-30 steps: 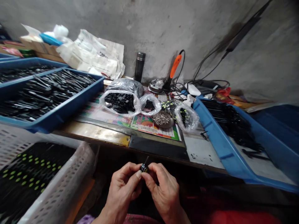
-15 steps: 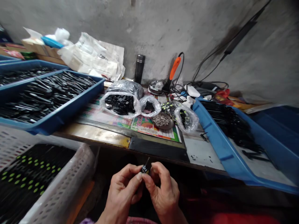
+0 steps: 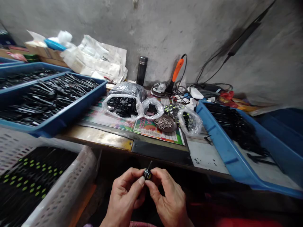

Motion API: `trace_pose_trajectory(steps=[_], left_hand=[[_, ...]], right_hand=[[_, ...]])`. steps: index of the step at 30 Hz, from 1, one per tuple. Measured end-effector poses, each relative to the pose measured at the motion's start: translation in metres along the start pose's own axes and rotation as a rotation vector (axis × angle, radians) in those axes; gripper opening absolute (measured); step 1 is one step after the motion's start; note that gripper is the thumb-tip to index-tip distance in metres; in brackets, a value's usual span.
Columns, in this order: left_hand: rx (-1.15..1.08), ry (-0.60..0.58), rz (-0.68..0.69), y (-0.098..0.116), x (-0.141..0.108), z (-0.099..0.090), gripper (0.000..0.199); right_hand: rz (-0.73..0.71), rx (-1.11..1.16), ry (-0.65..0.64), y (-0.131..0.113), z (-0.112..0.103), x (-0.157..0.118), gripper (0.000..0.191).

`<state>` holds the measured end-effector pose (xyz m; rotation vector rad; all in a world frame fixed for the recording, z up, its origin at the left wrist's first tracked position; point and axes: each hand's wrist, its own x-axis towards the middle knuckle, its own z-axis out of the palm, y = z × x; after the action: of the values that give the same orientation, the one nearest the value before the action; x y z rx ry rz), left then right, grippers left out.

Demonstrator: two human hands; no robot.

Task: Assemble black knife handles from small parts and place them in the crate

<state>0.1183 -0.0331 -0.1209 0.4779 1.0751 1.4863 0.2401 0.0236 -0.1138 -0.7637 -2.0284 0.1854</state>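
Observation:
Between my hands, in front of the bench edge, is a small black plastic part [image 3: 147, 174] with a yellowish spot and a thin dark stem pointing up. My left hand [image 3: 126, 194] pinches it from the left with thumb and forefinger. From the right, the thumb and forefinger of my right hand [image 3: 168, 194] close on the same piece. Beyond them on the bench, a dish of small metal screws [image 3: 164, 122] stands among open plastic bags: a bag of black discs [image 3: 123, 106], a bag of small black parts [image 3: 151, 108] and a bag of black-and-green pieces [image 3: 188, 119].
Blue trays of long black parts stand at the left [image 3: 50, 97] and right [image 3: 220, 142]. At lower left, a white perforated basket [image 3: 63, 189] holds black pieces with green dots. An orange-handled tool [image 3: 178, 69] and a black cylinder [image 3: 142, 71] stand by the wall.
The right fingers have closed in against the small black part, which has turned slightly so its stem shows more clearly. The camera view has shifted a little.

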Motion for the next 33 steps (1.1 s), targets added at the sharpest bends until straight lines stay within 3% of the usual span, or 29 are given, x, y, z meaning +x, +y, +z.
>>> trace_pose_trajectory(steps=[8, 12, 20, 26, 30, 33], left_hand=[[0.010, 0.018, 0.003, 0.005, 0.001, 0.002, 0.041], [0.027, 0.011, 0.017, 0.005, 0.000, 0.001, 0.038], [0.032, 0.023, 0.003, 0.011, -0.004, 0.002, 0.042], [0.090, -0.074, 0.016, 0.016, 0.000, -0.001, 0.042], [0.218, -0.150, 0.045, 0.023, 0.002, -0.006, 0.039], [0.336, -0.165, 0.113, 0.033, 0.001, -0.006, 0.040]], right_hand=[[-0.053, -0.051, -0.030, 0.004, -0.001, 0.007, 0.025], [0.013, 0.005, 0.045, -0.003, 0.001, 0.009, 0.026], [0.109, 0.193, -0.019, -0.003, 0.001, 0.012, 0.022], [0.259, 0.378, -0.077, 0.004, 0.000, 0.006, 0.020], [0.440, 0.561, -0.162, 0.012, 0.000, 0.007, 0.034], [0.495, 0.607, -0.213, 0.019, -0.002, 0.011, 0.044]])
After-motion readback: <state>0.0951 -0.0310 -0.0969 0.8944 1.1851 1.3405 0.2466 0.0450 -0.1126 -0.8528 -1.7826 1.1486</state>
